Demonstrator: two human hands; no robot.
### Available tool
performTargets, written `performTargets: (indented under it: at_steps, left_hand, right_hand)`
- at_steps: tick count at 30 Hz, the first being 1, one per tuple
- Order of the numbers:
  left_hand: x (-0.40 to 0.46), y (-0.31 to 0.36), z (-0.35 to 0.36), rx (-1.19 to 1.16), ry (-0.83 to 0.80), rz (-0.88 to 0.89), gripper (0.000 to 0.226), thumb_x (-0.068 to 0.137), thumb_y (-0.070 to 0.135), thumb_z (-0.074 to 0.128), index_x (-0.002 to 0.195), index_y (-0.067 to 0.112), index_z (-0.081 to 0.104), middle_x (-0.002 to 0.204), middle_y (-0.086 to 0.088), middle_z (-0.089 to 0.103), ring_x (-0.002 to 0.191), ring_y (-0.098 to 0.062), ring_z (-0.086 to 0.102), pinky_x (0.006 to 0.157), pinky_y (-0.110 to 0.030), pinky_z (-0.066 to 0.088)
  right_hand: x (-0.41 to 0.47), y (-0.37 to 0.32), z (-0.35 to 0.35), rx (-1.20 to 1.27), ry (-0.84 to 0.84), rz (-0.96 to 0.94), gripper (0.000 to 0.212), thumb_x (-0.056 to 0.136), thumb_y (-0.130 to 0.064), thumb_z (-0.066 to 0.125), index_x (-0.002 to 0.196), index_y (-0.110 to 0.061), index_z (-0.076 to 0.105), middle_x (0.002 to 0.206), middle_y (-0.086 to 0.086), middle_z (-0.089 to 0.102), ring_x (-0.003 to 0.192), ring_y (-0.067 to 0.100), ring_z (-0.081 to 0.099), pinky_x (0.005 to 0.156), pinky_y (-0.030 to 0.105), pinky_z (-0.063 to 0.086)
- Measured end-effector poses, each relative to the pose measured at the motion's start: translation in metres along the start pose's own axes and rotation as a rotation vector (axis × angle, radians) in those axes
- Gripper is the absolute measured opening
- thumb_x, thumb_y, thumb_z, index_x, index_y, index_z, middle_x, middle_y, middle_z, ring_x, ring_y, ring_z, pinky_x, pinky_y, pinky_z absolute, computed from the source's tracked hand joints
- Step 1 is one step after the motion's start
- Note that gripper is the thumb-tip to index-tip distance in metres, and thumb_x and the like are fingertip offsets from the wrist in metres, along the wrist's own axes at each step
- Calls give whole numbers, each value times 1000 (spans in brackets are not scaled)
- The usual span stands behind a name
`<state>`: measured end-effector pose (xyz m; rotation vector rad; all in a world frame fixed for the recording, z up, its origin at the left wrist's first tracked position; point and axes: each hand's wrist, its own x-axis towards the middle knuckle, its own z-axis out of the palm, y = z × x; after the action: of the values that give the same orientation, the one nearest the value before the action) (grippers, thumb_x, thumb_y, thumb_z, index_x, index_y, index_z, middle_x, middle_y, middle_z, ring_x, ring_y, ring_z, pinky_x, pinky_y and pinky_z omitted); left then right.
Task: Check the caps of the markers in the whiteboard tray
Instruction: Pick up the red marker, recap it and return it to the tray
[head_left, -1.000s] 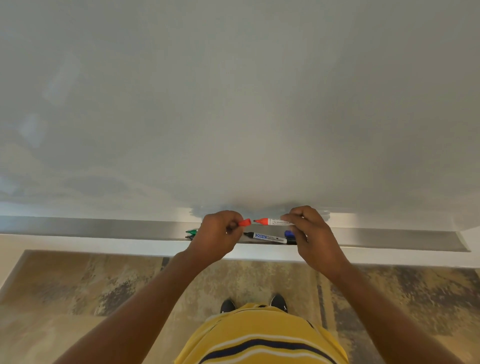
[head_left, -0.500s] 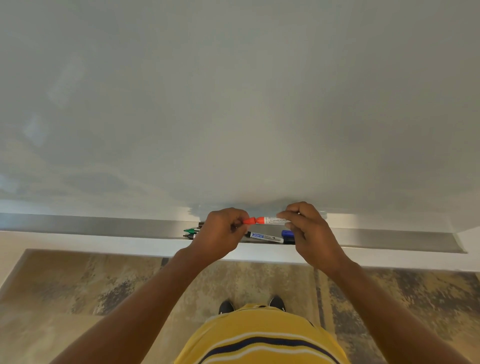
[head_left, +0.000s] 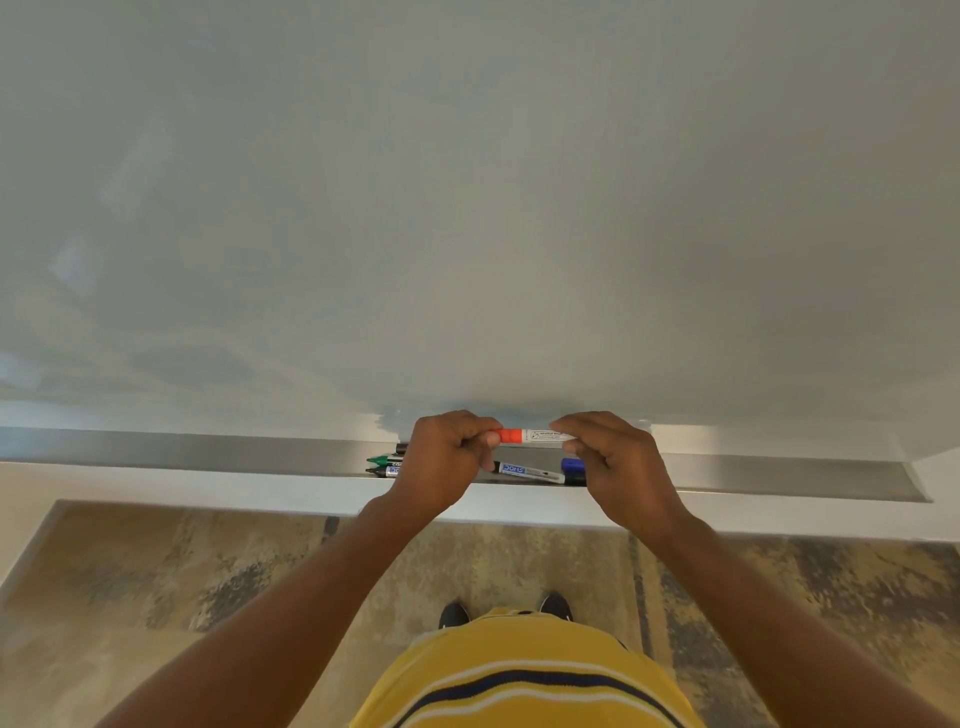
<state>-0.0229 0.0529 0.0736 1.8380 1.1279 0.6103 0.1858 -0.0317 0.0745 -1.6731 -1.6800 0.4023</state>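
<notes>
Orange cap (head_left: 511, 435) seated on marker (head_left: 545, 435), pinched by left hand (head_left: 447, 462) and right hand (head_left: 613, 462); tray (head_left: 208, 452) markers (head_left: 530, 472) apparently remain unchecked.

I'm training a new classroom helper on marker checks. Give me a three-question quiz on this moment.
1. True or false: the red marker lies in the tray.
2. Which hand is at the red cap? A) left hand B) right hand
3. Fill in: the marker with a green cap rests in the ____.

Key: 1. False, both hands hold it above the tray. 2. A. 3. tray.
</notes>
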Motion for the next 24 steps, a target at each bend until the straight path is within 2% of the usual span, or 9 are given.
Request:
performTargets:
  at_steps: [5, 9, 12, 14, 15, 16, 18, 20, 24]
  left_hand:
    - [1, 0, -1, -11, 18, 11, 20, 93, 2, 60, 100, 12, 77, 70, -10, 72, 55, 2, 55, 56, -11, 43]
    - [3, -8, -1, -13, 3, -8, 20, 94, 6, 61, 101, 16, 77, 70, -7, 73, 53, 1, 53, 56, -16, 44]
    - [9, -19, 5, 32, 0, -55, 19, 95, 10, 60, 107, 15, 74, 73, -2, 73, 52, 6, 57, 53, -8, 42]
    - [11, -30, 10, 51, 19, -149, 23, 97, 12, 57, 115, 12, 69, 82, -4, 74, 54, 8, 60, 55, -5, 44]
    - [11, -37, 11, 57, 38, -201, 24, 97, 13, 55, 118, 10, 68, 89, -7, 74, 59, 7, 63, 59, -6, 47]
    - [9, -43, 11, 71, 61, -240, 25, 97, 13, 54, 119, 9, 67, 95, -9, 74, 69, 2, 67, 68, -12, 53]
    - [5, -56, 10, 132, 101, -279, 22, 96, 10, 53, 109, 10, 70, 99, -11, 74, 85, -20, 70, 81, -32, 57]
    - [-1, -66, 7, 235, 133, -275, 20, 94, 7, 52, 93, 15, 71, 93, -10, 74, 81, -26, 67, 76, -36, 55]
    - [-9, -82, 2, 364, 127, -302, 19, 93, 10, 52, 91, 7, 70, 83, -10, 72, 74, -27, 66, 71, -36, 56]
  right_hand:
    - [-2, -3, 6, 41, 46, 6, 34, 84, 11, 60, 109, -9, 70, 108, 9, 69, 96, 10, 56, 92, 6, 38]
    - [-2, 8, 11, 42, 6, -1, 31, 88, 4, 58, 112, -14, 67, 108, 3, 67, 95, 8, 55, 90, 6, 40]
    - [-1, 23, 23, 21, -79, 3, 30, 90, 1, 55, 113, -15, 65, 107, 1, 62, 93, 9, 55, 84, 9, 41]
    - [-3, 35, 36, -49, -71, 37, 29, 87, 2, 58, 112, -11, 66, 102, 3, 58, 88, 13, 55, 80, 11, 39]
    - [-5, 40, 43, -90, -55, 73, 27, 86, 2, 60, 110, -10, 68, 100, 5, 59, 88, 17, 57, 79, 16, 41]
    - [-7, 45, 50, -134, -39, 109, 26, 84, 1, 63, 107, -9, 69, 99, 7, 62, 88, 22, 58, 79, 23, 45]
    - [-10, 52, 62, -218, -22, 160, 24, 80, 1, 68, 102, -9, 72, 95, 9, 68, 89, 31, 60, 78, 35, 51]
    - [-10, 53, 72, -262, -23, 186, 26, 76, 2, 71, 98, -11, 73, 93, 8, 70, 88, 34, 60, 73, 42, 52]
    - [-9, 47, 92, -339, -21, 232, 30, 70, 2, 75, 92, -17, 75, 89, 2, 72, 88, 34, 61, 67, 37, 43]
